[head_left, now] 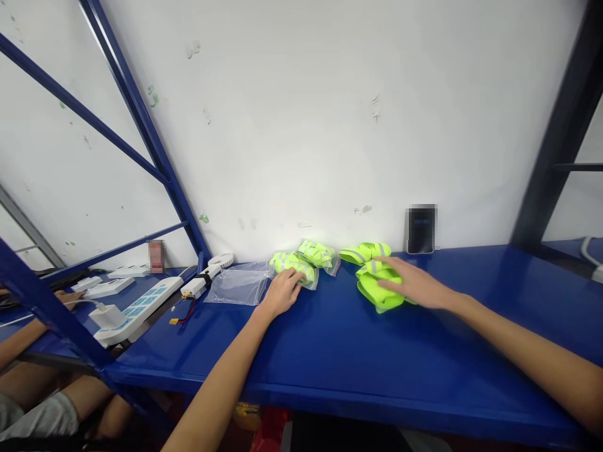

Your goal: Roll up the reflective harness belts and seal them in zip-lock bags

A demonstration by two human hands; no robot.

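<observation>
My left hand (281, 294) is on a clear bag holding a folded neon-yellow reflective garment (293, 263), its fingers bent over the front of the bag. Touching that one from behind is a second bagged reflective garment (316, 253). At the right, my right hand (417, 282) lies over a loosely folded neon-yellow reflective garment (377, 294), fingers stretched out and thumb apart. Another unbagged folded garment (365, 252) with grey bands sits just behind it. Flat clear plastic bags (238, 285) lie left of my left hand.
A phone-like black device (421, 231) leans on the wall. Left on the blue table (325, 358) are a small white fan (221, 259), a white device with a yellow-ended cable (194, 285) and a power strip (141, 311). Beyond the blue frame post (51, 307) another person's arm (23, 342) shows.
</observation>
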